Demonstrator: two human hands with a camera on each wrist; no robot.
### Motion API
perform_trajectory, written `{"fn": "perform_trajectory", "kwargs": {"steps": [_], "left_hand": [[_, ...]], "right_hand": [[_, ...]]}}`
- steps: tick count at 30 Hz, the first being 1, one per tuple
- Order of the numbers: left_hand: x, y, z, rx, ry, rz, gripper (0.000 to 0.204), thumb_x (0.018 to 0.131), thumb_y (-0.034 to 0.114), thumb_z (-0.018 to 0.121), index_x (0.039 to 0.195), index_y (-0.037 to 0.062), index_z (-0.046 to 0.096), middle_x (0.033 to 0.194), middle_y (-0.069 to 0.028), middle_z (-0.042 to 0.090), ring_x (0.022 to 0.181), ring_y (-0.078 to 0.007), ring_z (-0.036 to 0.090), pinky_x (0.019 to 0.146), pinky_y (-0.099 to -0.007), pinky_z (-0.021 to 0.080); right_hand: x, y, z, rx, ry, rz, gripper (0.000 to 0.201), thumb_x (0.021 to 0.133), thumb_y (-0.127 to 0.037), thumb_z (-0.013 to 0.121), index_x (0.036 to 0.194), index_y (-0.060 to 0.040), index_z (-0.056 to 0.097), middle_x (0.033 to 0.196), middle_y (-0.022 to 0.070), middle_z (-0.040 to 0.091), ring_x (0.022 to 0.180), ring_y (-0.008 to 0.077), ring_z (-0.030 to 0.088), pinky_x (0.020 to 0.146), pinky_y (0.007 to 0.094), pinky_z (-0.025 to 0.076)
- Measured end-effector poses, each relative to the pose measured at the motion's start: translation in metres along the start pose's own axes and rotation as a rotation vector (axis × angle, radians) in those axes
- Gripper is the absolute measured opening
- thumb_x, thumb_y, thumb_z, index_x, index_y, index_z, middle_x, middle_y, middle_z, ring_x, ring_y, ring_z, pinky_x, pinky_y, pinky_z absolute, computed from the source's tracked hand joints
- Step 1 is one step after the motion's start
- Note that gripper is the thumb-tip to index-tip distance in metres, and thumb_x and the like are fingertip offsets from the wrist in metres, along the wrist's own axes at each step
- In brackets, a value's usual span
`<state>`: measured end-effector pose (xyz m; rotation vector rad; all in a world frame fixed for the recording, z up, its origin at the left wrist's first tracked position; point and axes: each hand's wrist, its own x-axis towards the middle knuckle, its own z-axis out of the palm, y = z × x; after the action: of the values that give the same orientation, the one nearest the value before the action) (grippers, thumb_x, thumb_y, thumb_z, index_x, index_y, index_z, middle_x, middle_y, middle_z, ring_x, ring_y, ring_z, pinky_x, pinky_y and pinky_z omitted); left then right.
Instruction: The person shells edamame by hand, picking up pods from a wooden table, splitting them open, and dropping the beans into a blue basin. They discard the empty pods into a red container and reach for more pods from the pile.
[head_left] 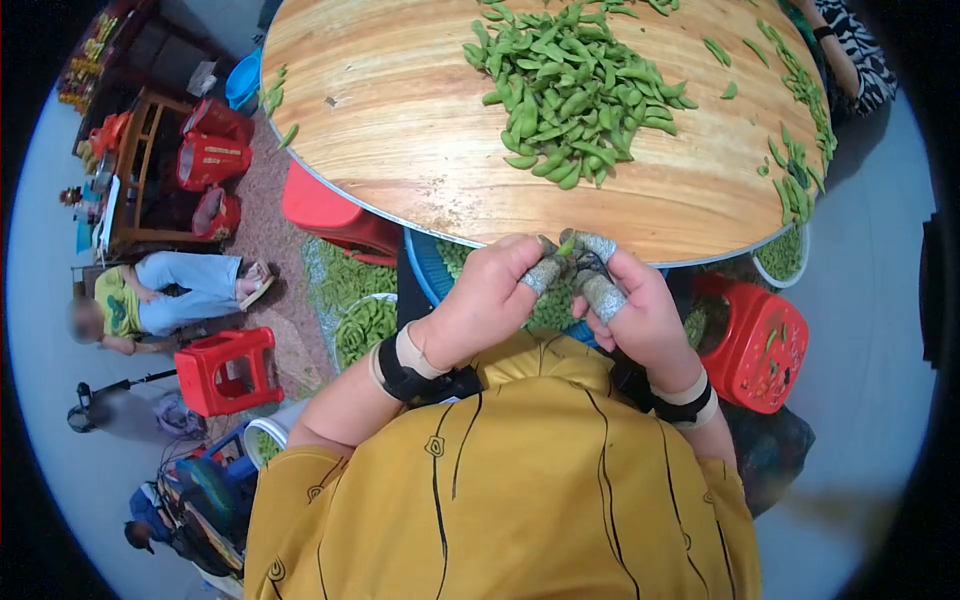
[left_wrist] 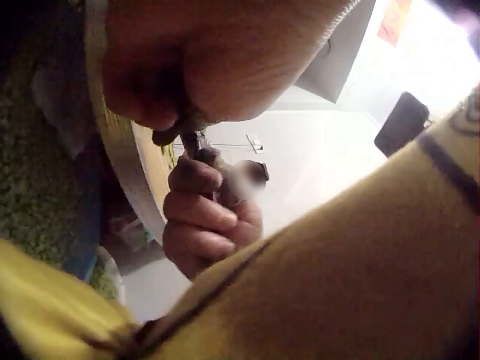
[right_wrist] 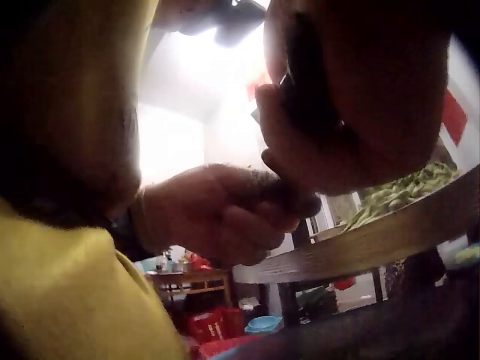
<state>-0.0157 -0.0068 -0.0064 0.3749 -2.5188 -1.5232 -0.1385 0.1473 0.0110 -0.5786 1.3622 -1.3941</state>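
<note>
Just off the near edge of the round wooden table (head_left: 400,170), my left hand (head_left: 490,295) and right hand (head_left: 640,300) meet fingertip to fingertip. A green edamame pod (head_left: 567,246) pokes up between them, pinched by both hands. Grey, dark-stained wrapping covers the thumb of each hand and a right finger. The other fingers are curled in. Both wrist views show the hands close together in shadow, with the pod mostly hidden. Farther in on the tabletop lies a large heap of edamame pods (head_left: 570,90).
Under the hands sits a blue basin (head_left: 428,265) with green beans inside. Red stools (head_left: 768,345) stand to either side. A white tub (head_left: 785,255) of beans is below the right table edge. Another person's arm (head_left: 840,65) is at the far right; someone sits at left.
</note>
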Motion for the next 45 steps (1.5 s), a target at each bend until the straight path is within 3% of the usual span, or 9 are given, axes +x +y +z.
{"fn": "perform_trajectory", "kwargs": {"steps": [4, 8, 10, 15, 25, 29, 31, 35, 45], "left_hand": [[-0.004, 0.006, 0.000, 0.390, 0.043, 0.206, 0.013, 0.080, 0.001, 0.056, 0.093, 0.0005, 0.057, 0.078, -0.0197, 0.053, 0.067, -0.0374, 0.056, 0.056, -0.0361, 0.046], [-0.001, -0.007, 0.001, 0.302, 0.118, 0.348, 0.009, 0.085, 0.005, 0.055, 0.094, 0.0023, 0.056, 0.071, -0.0135, 0.051, 0.056, -0.0294, 0.053, 0.050, -0.0339, 0.042], [-0.003, -0.004, -0.011, -1.223, -0.307, -0.543, 0.013, 0.092, 0.015, 0.050, 0.101, 0.0062, 0.054, 0.067, -0.0053, 0.047, 0.046, -0.0180, 0.042, 0.044, -0.0294, 0.033], [-0.005, -0.023, -0.005, -1.608, -0.472, -0.584, 0.019, 0.097, 0.024, 0.044, 0.109, 0.0107, 0.050, 0.065, -0.0007, 0.040, 0.047, -0.0101, 0.030, 0.045, -0.0258, 0.026], [-0.006, -0.023, -0.002, -1.043, -0.417, -0.603, 0.021, 0.095, 0.025, 0.051, 0.089, 0.0057, 0.055, 0.065, 0.0004, 0.045, 0.053, -0.0092, 0.038, 0.049, -0.0226, 0.032], [-0.012, -0.024, -0.020, -0.341, -0.493, -0.426, 0.027, 0.094, 0.025, 0.053, 0.077, 0.0046, 0.057, 0.061, -0.0026, 0.051, 0.054, -0.0170, 0.048, 0.050, -0.0275, 0.038], [-0.026, -0.029, -0.032, 0.297, -0.398, 0.044, 0.019, 0.088, 0.019, 0.057, 0.078, 0.0031, 0.058, 0.065, -0.0136, 0.057, 0.059, -0.0301, 0.056, 0.054, -0.0358, 0.044], [-0.065, -0.049, -0.062, 0.904, -0.283, -0.395, 0.017, 0.078, 0.014, 0.061, 0.091, 0.0029, 0.056, 0.074, -0.0206, 0.060, 0.077, -0.0388, 0.061, 0.064, -0.0472, 0.049], [-0.036, 0.000, -0.053, 0.574, -0.065, -0.067, 0.017, 0.080, 0.013, 0.065, 0.091, 0.0006, 0.059, 0.080, -0.0168, 0.059, 0.077, -0.0367, 0.059, 0.065, -0.0421, 0.047]], "right_hand": [[0.003, 0.001, 0.001, 0.233, 0.002, 0.142, 0.040, 0.091, -0.004, 0.043, 0.130, -0.0095, 0.048, 0.075, -0.0002, 0.054, 0.047, 0.0033, 0.037, 0.042, 0.0183, 0.031], [0.003, 0.004, 0.000, 0.311, -0.054, 0.147, 0.040, 0.091, -0.003, 0.045, 0.130, -0.0103, 0.049, 0.073, -0.0013, 0.053, 0.047, 0.0030, 0.038, 0.041, 0.0179, 0.029], [-0.002, 0.002, 0.003, 0.223, -0.054, 0.091, 0.039, 0.090, -0.003, 0.047, 0.128, -0.0093, 0.051, 0.073, 0.0007, 0.055, 0.050, 0.0044, 0.043, 0.043, 0.0193, 0.034], [0.009, 0.027, 0.002, -0.653, 0.176, -0.706, 0.037, 0.083, -0.002, 0.057, 0.120, -0.0052, 0.057, 0.079, 0.0089, 0.063, 0.062, 0.0133, 0.060, 0.057, 0.0257, 0.048], [0.007, 0.029, 0.000, -0.666, 0.176, -0.339, 0.018, 0.073, -0.011, 0.065, 0.089, -0.0027, 0.061, 0.076, 0.0153, 0.063, 0.070, 0.0315, 0.063, 0.062, 0.0343, 0.049], [-0.003, 0.028, 0.012, -1.146, 0.088, -0.381, 0.019, 0.071, -0.014, 0.065, 0.087, -0.0053, 0.060, 0.077, 0.0128, 0.061, 0.070, 0.0335, 0.061, 0.061, 0.0383, 0.050], [-0.004, 0.027, 0.008, -1.184, 0.019, -0.378, 0.020, 0.073, -0.016, 0.065, 0.090, -0.0066, 0.060, 0.079, 0.0116, 0.060, 0.072, 0.0347, 0.060, 0.061, 0.0425, 0.050], [0.006, -0.001, -0.001, -1.046, 0.090, -0.427, 0.019, 0.077, -0.015, 0.061, 0.093, -0.0054, 0.059, 0.082, 0.0141, 0.060, 0.076, 0.0356, 0.059, 0.066, 0.0443, 0.049], [0.075, -0.035, -0.037, -1.327, 0.564, -0.614, 0.014, 0.075, -0.010, 0.062, 0.086, -0.0020, 0.059, 0.070, 0.0188, 0.058, 0.071, 0.0393, 0.058, 0.064, 0.0465, 0.047]]}}
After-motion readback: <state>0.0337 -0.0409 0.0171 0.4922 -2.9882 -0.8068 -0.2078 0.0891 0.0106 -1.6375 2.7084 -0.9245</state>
